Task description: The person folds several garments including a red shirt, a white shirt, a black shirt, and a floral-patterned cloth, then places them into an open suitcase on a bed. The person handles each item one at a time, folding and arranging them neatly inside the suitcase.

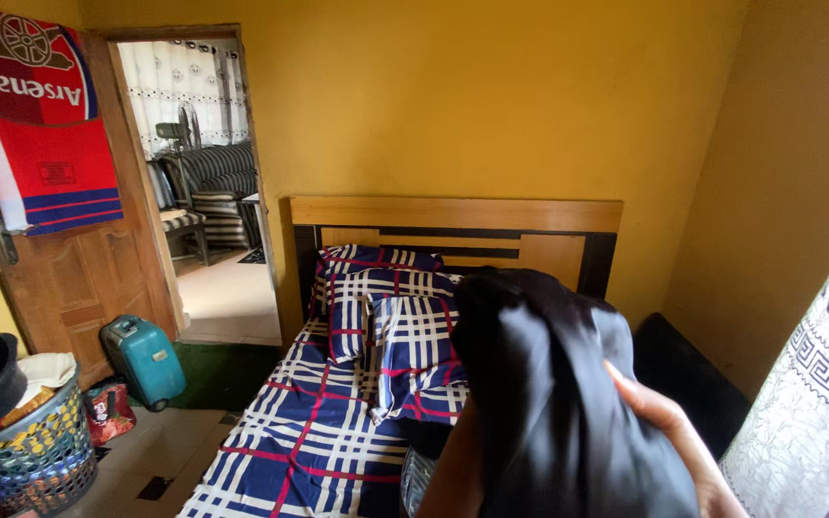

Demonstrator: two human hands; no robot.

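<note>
I have a single view, from the camera worn on the head, and it looks across a small bedroom with only a slight downward tilt. It faces the yellow back wall (491, 96), with the wooden headboard (453, 225) roughly centred and the bed (309, 432) running from it toward me. The lens sits very near a dark cloth (549, 384), which fills the lower middle and hides part of the bed. At the left edge I see the open door (69, 278) and the doorway (203, 192) into another room; at the right edge a patterned curtain (817, 403) hangs close to the lens.
</note>
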